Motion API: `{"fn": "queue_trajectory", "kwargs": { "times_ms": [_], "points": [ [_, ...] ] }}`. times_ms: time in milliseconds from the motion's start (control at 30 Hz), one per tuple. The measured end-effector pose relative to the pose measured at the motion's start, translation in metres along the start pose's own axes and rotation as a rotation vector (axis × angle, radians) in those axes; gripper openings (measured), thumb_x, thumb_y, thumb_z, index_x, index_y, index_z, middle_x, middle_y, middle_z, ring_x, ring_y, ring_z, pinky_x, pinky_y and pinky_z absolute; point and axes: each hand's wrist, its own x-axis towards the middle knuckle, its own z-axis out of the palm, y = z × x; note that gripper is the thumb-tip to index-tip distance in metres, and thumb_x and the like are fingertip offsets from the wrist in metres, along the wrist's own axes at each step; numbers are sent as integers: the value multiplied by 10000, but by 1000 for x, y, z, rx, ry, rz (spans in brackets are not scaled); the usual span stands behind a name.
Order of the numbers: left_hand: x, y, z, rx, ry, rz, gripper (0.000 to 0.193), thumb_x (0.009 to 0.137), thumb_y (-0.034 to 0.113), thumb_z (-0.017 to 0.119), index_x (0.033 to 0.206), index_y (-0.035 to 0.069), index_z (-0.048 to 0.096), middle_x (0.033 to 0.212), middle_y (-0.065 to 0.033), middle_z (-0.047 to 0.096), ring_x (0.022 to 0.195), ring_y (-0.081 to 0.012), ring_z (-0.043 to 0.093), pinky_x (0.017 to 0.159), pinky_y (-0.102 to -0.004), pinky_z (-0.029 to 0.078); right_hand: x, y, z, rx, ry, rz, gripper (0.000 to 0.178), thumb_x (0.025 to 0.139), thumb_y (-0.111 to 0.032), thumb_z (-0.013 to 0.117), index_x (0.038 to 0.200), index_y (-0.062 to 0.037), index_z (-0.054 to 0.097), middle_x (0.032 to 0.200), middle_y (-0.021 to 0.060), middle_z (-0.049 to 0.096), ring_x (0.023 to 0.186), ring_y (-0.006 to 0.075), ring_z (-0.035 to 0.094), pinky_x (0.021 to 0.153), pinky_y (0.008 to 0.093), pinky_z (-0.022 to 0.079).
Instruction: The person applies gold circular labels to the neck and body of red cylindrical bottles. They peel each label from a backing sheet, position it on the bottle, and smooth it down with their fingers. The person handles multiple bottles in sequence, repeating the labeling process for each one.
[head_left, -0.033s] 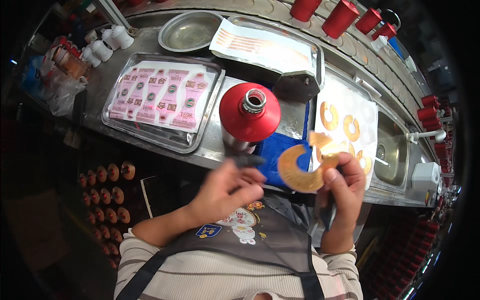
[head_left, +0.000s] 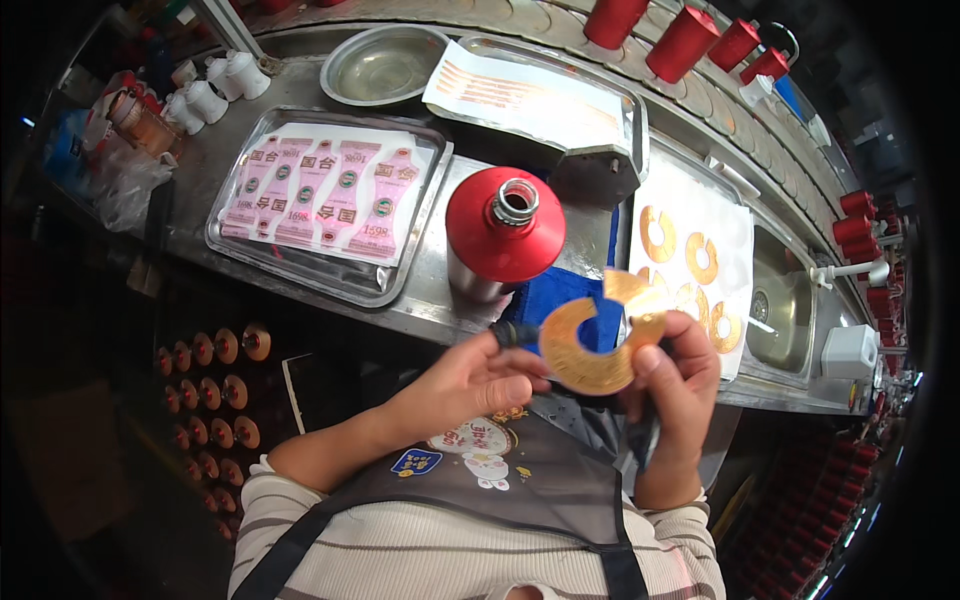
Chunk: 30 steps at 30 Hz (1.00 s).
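My right hand (head_left: 675, 385) pinches a gold C-shaped decal (head_left: 575, 362) between thumb and fingers. A dark, flat tool (head_left: 643, 440) shows below that palm; its kind is unclear. My left hand (head_left: 480, 380) is open, its fingers stretched toward the decal's left end, with a black covering (head_left: 513, 334) at one fingertip. Whether it touches the decal I cannot tell. Just beyond stands a red-topped bottle (head_left: 505, 235) with an uncapped neck and a shiny silver lower part. Blue cloth (head_left: 560, 285) lies behind the decal. More gold C-shaped decals (head_left: 703, 257) lie on a white sheet (head_left: 725, 210) at right.
A metal tray (head_left: 385, 285) of pink-and-white printed labels is at left. Behind are a metal bowl (head_left: 380, 68), striped decals on a white sheet (head_left: 525, 95) and a dark metal block (head_left: 597, 177). A sink (head_left: 780, 330) is at right; red bottles (head_left: 682, 45) stand along a conveyor (head_left: 560, 28).
My left hand has moved up and right, its fingers opening toward the decal. My right hand and the decal have shifted slightly left.
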Motion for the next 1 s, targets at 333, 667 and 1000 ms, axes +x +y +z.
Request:
{"fn": "queue_trajectory", "kwargs": {
  "times_ms": [333, 667, 1000],
  "points": [
    [-13, 29, -2, -171, 290, 525, 323, 910, -3, 690, 1220, 32, 604, 1083, -54, 687, 979, -114, 659, 885, -280, 539, -12, 11, 33, -163, -149, -341, 301, 940, 24, 630, 1232, 74, 583, 1097, 84, 659, 967, 101, 619, 849, 241, 501],
    [39, 36, -17, 472, 731, 993, 286, 845, -11, 755, 1041, 48, 556, 855, 18, 584, 766, -50, 535, 710, -229, 453, 80, 7, 48, -260, 35, -492, 480, 929, 27, 588, 1398, 42, 485, 1116, 75, 631, 894, 87, 605, 751, 223, 494],
    [45, 44, -36, 67, 248, 645, 650, 974, 132, 601, 1520, -20, 283, 1381, -111, 507, 1258, -160, 508, 1095, -330, 396, 70, 40, 65, -66, -24, -393, 722, 893, -42, 645, 1515, 18, 283, 1335, 134, 491, 954, 144, 617, 772, 241, 528]
  ]
}}
